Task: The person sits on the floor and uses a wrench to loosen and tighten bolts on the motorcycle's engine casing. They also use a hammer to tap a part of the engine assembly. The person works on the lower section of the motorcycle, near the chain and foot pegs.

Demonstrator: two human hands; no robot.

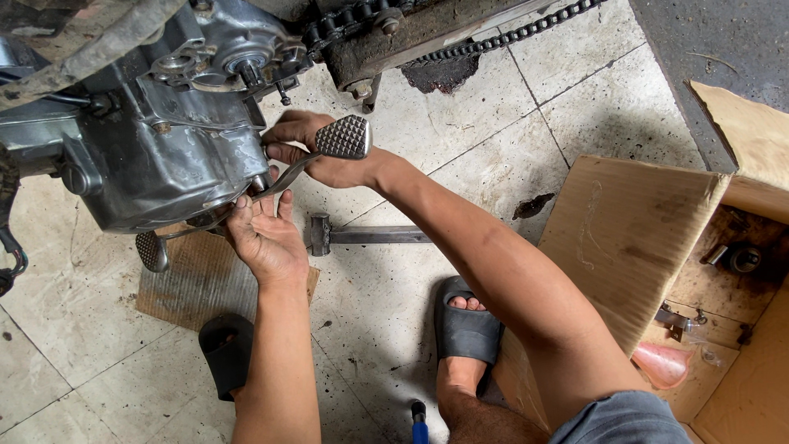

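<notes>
Two hands work on one metal lever [279, 185], a bent shift lever with two ribbed pads: one large diamond-pattern pad [344, 137] at the upper end and one smaller oval pad [152, 251] at the lower left end. The right hand [316, 152] is closed around the lever arm just under the large pad, with its fingers going behind the lever toward the engine case [164, 156]. The left hand [263, 238] is below and left of this grip; its fingertips press on the middle of the lever where it meets the underside of the case, but I cannot tell if the fingers wrap the lever or only push on it.

The engine case is smooth grey cast metal, shiny and rounded. Above the grip hangs one oily chain [509, 34]. Just right of the left hand lies one hammer [370, 236] on the tile floor [575, 99], which is open to the right of the grip. Under the left hand is one ridged cardboard piece [193, 284]. Further right stands one open cardboard box [641, 238] with small parts. Two black sandals [467, 329] are below the hands.
</notes>
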